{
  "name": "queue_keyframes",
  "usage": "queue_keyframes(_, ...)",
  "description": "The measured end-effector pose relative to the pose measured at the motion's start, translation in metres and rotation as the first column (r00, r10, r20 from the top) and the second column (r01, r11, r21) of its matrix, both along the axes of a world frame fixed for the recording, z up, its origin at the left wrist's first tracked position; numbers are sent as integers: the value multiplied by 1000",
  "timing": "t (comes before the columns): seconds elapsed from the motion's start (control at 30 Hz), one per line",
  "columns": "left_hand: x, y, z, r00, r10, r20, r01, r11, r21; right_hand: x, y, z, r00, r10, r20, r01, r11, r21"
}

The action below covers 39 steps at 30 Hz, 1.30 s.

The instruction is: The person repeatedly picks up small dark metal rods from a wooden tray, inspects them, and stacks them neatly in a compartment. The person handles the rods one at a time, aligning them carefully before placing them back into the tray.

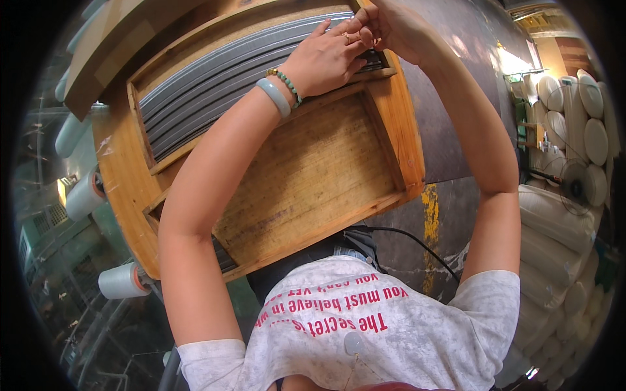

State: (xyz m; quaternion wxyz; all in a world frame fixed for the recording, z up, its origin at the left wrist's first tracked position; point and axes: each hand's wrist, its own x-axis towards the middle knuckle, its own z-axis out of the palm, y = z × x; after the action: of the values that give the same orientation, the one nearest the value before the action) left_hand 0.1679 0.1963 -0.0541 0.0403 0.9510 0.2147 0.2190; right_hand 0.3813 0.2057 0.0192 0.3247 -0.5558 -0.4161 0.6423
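A wooden tray with two compartments lies before me, its front rim (pixel 313 239) close to my body. In the far compartment lie long grey strips (pixel 210 93) side by side. My left hand (pixel 327 58) reaches over their right end, a bangle and a beaded bracelet on its wrist. At the tray's far right corner my right hand (pixel 391 29) has its fingers bent against the left fingertips. Whether anything small is pinched between the fingers cannot be made out. The near compartment shows a bare wooden bottom (pixel 313 171).
A cardboard piece (pixel 132 44) stands beyond the tray at the upper left. White thread cones (pixel 120 282) are at the left. On the right are stacked white rolls (pixel 552 234) and a fan (pixel 577 187). A black cable (pixel 415 239) runs near my right side.
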Motion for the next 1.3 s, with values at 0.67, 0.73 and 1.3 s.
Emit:
queue_keyframes(0.67, 1, 1, 1, 994, 32, -104, -34, 999, -12, 0, -6, 8, 992, 41, -118, -48, 997, -54)
queue_keyframes(0.73, 2, 1, 0, 995, 26, -97, -27, 1000, -7, -2, -8, 12, 989, 35, -145, -45, 997, -65)
queue_keyframes(1.3, -29, -14, 33, 986, 157, 61, -153, 986, -62, 11, -57, 20, 986, -159, 55, 136, 945, 299)
